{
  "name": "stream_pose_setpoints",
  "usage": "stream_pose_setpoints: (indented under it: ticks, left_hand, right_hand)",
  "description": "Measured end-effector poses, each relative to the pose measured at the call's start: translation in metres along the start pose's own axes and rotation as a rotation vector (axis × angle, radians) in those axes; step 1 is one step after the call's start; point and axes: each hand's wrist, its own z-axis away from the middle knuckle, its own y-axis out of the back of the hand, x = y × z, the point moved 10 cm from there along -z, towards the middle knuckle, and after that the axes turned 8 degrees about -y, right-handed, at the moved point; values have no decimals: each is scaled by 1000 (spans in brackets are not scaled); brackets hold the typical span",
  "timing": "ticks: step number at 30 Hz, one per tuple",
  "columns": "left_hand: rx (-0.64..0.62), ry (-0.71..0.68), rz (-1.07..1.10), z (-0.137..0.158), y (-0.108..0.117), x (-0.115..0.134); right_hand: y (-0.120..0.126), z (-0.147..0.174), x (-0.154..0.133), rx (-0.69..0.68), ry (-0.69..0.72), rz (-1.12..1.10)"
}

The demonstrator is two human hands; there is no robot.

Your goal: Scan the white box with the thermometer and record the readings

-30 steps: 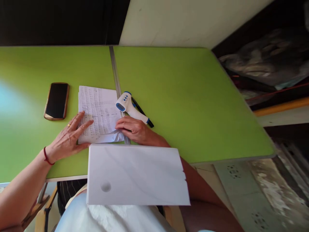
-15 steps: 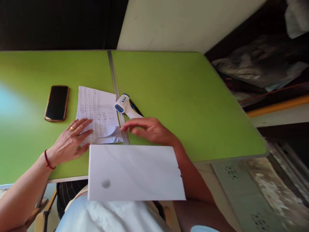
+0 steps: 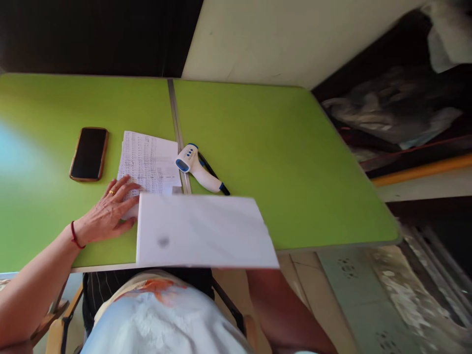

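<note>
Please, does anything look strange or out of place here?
Yes: the white panel overlapping the green table. It hides the right hand and part of the papers, bears a grey smudge, and shows no visible support.

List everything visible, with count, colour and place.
Table: one, green, centre.
Phone: one, black, left.
Papers: several, white, beside phone.
Thermometer: one, mostly white, beside papers.
Pen: one, black, partly behind thermometer.
Panel: one, white, front.
Wall: one, pale, rear.
Backboard: one, black, rear.
Clutter: count unclear, greyish, right.
Chair: one, brown, bottom.
Floor: one, pale, lower right.
Shirt: one, pale, bottom.
Ring: one, gold, left hand.
Bracelet: one, red, left wrist.
Left hand: one, bare, on papers.
Right arm: one, bare, right; hand hidden.
</note>
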Motion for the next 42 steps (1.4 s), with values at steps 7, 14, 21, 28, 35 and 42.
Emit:
stream_pose_setpoints:
  ticks: [7,14,21,28,35,42]
  left_hand:
    - [121,-3,54,-5,-9,7]
    - [72,4,191,-11,1,3]
    - [616,219,962,-9,40,-52]
    - [819,254,1105,-18,63,-43]
    - [941,493,1415,-14,9,-70]
    - [963,501,1343,-19,16,-90]
  right_hand:
    - [33,-15,-10,188,95,41]
    - [65,-56,-71,282,171,-464]
    - [56,-116,-139,255,402,-667]
    - [17,-165,-142,61,338,-433]
    - [46,-155,-66,232,-9,427]
    - [51,-175,-49,264,-7,334]
